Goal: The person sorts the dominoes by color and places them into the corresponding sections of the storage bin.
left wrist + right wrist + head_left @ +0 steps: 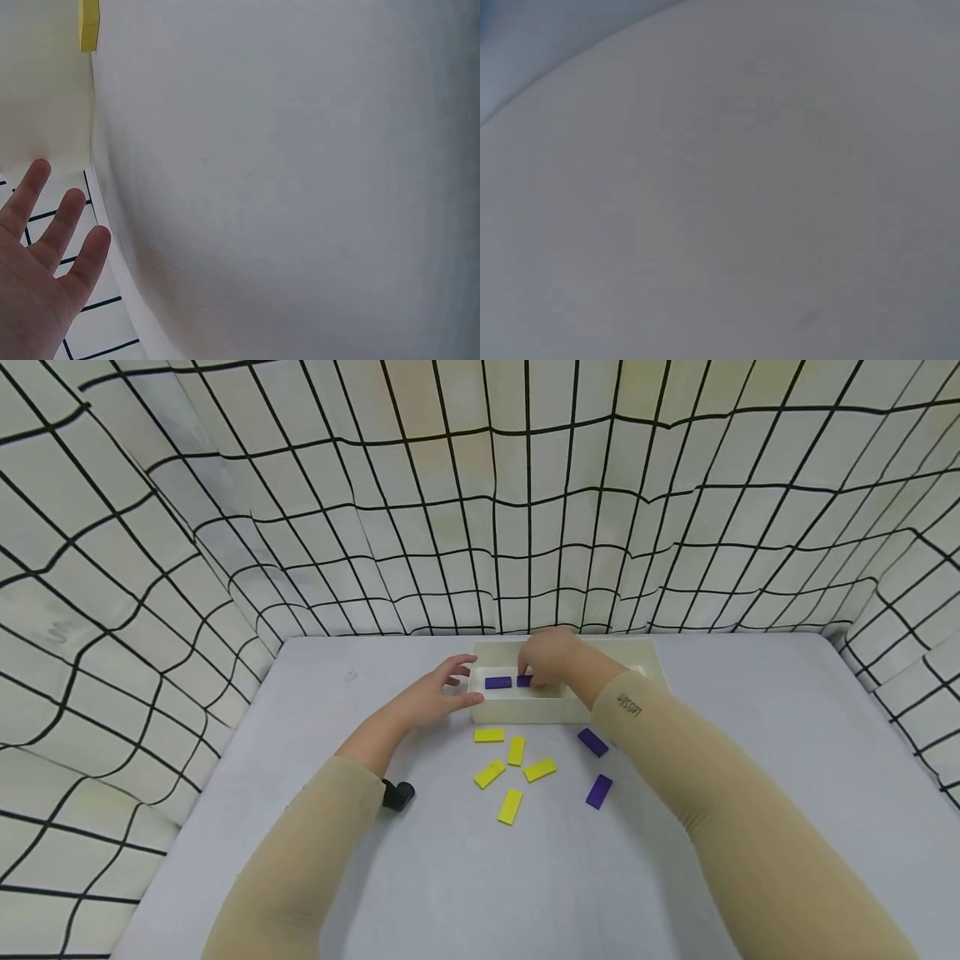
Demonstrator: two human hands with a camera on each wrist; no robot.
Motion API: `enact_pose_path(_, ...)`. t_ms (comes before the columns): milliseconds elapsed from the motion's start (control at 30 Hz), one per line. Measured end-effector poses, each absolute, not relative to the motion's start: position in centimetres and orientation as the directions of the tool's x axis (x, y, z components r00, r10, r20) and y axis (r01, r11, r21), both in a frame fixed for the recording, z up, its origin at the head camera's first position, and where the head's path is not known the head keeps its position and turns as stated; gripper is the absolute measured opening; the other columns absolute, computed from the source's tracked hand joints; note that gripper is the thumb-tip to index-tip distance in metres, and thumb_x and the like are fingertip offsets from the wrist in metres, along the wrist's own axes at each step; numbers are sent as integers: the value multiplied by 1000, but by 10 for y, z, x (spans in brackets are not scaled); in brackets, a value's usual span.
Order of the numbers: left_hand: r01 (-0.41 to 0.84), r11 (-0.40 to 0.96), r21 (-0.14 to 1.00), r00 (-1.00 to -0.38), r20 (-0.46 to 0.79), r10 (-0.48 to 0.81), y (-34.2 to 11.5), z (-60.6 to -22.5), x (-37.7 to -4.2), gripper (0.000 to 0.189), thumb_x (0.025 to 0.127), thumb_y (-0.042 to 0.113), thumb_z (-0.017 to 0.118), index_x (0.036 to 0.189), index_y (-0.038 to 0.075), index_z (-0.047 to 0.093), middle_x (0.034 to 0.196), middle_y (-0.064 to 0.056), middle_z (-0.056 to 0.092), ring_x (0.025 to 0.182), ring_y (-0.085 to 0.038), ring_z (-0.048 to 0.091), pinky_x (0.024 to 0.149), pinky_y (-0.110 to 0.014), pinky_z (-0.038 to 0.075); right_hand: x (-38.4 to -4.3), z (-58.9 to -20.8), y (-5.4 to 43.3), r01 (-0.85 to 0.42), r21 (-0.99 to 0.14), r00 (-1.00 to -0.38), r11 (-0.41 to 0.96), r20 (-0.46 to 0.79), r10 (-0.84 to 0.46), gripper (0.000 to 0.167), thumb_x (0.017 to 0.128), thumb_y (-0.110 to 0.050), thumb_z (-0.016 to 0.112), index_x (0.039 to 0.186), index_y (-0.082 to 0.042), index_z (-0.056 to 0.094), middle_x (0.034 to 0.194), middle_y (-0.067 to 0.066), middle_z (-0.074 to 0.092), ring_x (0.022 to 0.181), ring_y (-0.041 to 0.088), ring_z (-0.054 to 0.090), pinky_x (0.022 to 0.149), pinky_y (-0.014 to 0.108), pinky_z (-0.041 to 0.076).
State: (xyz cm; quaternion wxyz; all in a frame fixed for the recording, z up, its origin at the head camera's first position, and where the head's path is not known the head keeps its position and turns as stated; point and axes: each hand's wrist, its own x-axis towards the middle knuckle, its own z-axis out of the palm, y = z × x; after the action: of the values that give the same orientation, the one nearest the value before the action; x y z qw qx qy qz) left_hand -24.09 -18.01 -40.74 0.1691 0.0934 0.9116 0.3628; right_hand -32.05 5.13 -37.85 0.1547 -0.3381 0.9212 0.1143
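Observation:
A cream rectangular box (517,712) stands at the back of the white table. Inside it, at the left, lies a purple block (498,682). My right hand (550,658) reaches down into the box and pinches a second purple block (523,681), partly covered by the fingers. At the box's left end my left hand (431,695) rests with thumb and fingers spread; the left wrist view shows straight fingers (67,217) near the pale wall. In the right wrist view only a blurred pale surface appears, and the right hand is out of it.
Several yellow blocks (510,807) lie scattered in front of the box. Right of them are two purple blocks (599,792), close to my right sleeve. A small black object (399,795) shows beside the left forearm. Black netting (528,504) over white walls surrounds the table's back and sides.

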Motion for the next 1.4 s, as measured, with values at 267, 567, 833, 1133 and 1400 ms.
enact_pose_path(267, 44, 719, 694, -927, -240, 289, -180, -406, -241, 77, 92, 47, 68, 154, 32, 26, 150, -5, 41, 140, -28, 37, 113, -56, 31, -319, -377, 53, -667, 79, -718, 741, -334, -611, 33, 91, -33, 73, 123, -29, 71, 123, -4, 66, 114, 18, 59, 96, 42, 48)
enact_pose_path(567, 44, 723, 689, -926, -243, 288, -178, -406, -241, 77, 91, 48, 68, 154, 33, 25, 151, -5, 41, 140, -29, 37, 112, -57, 31, -315, -365, 59, -632, -34, -730, 775, -312, -609, 37, 92, -34, 71, 129, -28, 68, 107, -6, 66, 97, 13, 58, 86, 36, 50)
enact_pose_path(833, 60, 723, 688, -926, -232, 297, -179, -407, -241, 77, 92, 47, 67, 154, 31, 25, 151, -6, 41, 140, -29, 37, 112, -58, 30, -307, -352, 69, -599, -115, -751, 793, -263, -605, 38, 92, -35, 72, 129, -29, 68, 111, -6, 67, 100, 15, 59, 87, 37, 51)
enact_pose_path(1133, 57, 722, 690, -930, -226, 289, -178, -406, -242, 78, 91, 47, 69, 154, 31, 27, 150, -5, 41, 140, -29, 37, 112, -57, 31, -289, -338, 95, -649, -135, -732, 749, -160, -663, 36, 90, -33, 74, 126, -26, 70, 107, -6, 70, 98, 16, 62, 80, 35, 53)
enact_pose_path(1400, 53, 727, 685, -933, -225, 280, -178, -407, -242, 77, 90, 49, 69, 153, 32, 28, 149, -4, 42, 139, -28, 38, 112, -57, 31, -269, -336, 128, -667, -160, -720, 727, -112, -685, 34, 89, -36, 74, 122, -29, 72, 101, -11, 70, 84, 11, 61, 74, 32, 52)
